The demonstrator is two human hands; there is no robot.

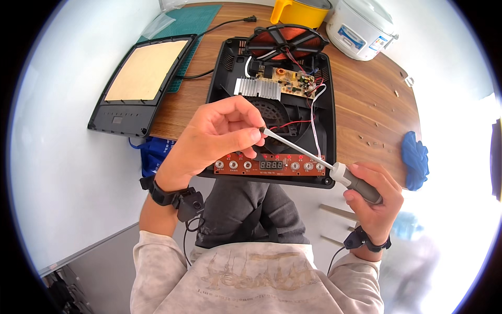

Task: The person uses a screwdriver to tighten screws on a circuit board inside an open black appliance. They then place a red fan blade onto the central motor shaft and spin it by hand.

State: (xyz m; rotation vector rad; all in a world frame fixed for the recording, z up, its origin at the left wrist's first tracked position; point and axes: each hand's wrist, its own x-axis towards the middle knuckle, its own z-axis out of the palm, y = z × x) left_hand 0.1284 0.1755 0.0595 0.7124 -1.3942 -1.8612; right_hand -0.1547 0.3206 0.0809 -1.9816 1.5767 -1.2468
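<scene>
My right hand [372, 199] grips the grey-and-white handle of a screwdriver [297, 147], whose metal shaft slants up and left to my left hand [219, 136]. My left fingertips pinch a small dark piece [262, 129] at the screwdriver's tip, too small to name. Both hands are over an open black appliance housing [327, 125]. Inside it are a silver heatsink [257, 89], a circuit board [297, 79], a fan [264, 110] partly hidden by my left hand, wires and a brown control board [308, 165]. A coil disc [306, 42] with red windings rests at the housing's back.
A black cover panel [139, 73] lies on the wooden table [361, 104] at left, partly over a green mat [201, 18]. Loose screws [376, 137] and a blue cloth [414, 159] sit at right, a yellow pot [298, 13] and white cooker [360, 34] behind. A blue bag [152, 154] is at left.
</scene>
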